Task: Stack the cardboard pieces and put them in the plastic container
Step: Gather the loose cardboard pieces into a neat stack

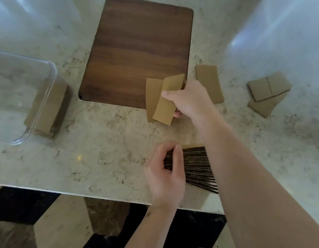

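Note:
My left hand (166, 173) grips a thick stack of cardboard pieces (195, 169) on its edge near the counter's front edge, corrugated edges showing. My right hand (189, 100) reaches forward and pinches a tan cardboard piece (167, 102) that lies tilted over another piece (152, 97) at the corner of the wooden board. One loose piece (209, 83) lies just right of that hand. A small overlapping pile of pieces (268, 92) lies farther right. The clear plastic container (38, 102) stands at the left with a stack of cardboard (49, 108) inside it.
A dark wooden cutting board (139, 51) lies flat on the marble counter (101, 140) between the container and the loose pieces. The counter's front edge runs below my left hand, with patterned floor beneath. Pale walls rise at the back left and right.

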`<action>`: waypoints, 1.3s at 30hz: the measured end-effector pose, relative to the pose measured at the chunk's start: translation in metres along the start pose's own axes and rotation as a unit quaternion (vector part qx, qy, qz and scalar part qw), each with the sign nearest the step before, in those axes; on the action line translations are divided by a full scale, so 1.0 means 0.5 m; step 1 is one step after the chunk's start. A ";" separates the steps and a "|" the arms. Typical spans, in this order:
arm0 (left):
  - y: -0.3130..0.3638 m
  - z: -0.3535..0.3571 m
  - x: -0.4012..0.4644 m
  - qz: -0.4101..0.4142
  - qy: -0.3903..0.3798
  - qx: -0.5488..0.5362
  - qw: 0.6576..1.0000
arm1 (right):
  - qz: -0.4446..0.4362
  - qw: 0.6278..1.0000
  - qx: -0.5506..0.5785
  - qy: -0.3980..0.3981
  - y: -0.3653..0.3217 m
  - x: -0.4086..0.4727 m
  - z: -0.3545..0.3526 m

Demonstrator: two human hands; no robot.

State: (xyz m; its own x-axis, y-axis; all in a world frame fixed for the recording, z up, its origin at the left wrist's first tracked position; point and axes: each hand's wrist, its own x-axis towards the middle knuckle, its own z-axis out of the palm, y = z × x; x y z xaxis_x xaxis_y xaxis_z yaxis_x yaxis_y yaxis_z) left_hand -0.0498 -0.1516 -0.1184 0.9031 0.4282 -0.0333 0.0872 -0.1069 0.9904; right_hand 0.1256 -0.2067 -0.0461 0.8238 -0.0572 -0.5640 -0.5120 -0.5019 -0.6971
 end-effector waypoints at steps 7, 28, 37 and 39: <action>-0.001 -0.012 0.005 0.012 -0.008 0.006 1.000 | -0.028 0.981 -0.192 0.031 -0.038 0.010 0.099; 0.015 -0.011 0.006 0.024 -0.021 0.017 0.999 | 0.031 0.993 -0.098 0.062 0.040 0.080 -0.136; 0.018 -0.021 0.009 -0.023 -0.051 -0.021 0.998 | -0.167 0.903 -0.390 -0.069 0.064 -0.160 -0.126; 0.016 -0.019 0.009 -0.044 -0.038 -0.048 0.997 | -0.177 0.870 -0.450 -0.090 0.086 -0.184 -0.114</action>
State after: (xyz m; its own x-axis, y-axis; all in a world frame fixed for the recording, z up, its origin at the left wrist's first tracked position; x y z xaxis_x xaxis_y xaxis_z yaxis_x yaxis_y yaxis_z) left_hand -0.0492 -0.1420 -0.1091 0.9236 0.3618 -0.1271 0.1304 0.0156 0.9913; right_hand 0.0414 -0.2720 0.0011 0.7979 0.3342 -0.5017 0.2313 -0.9383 -0.2571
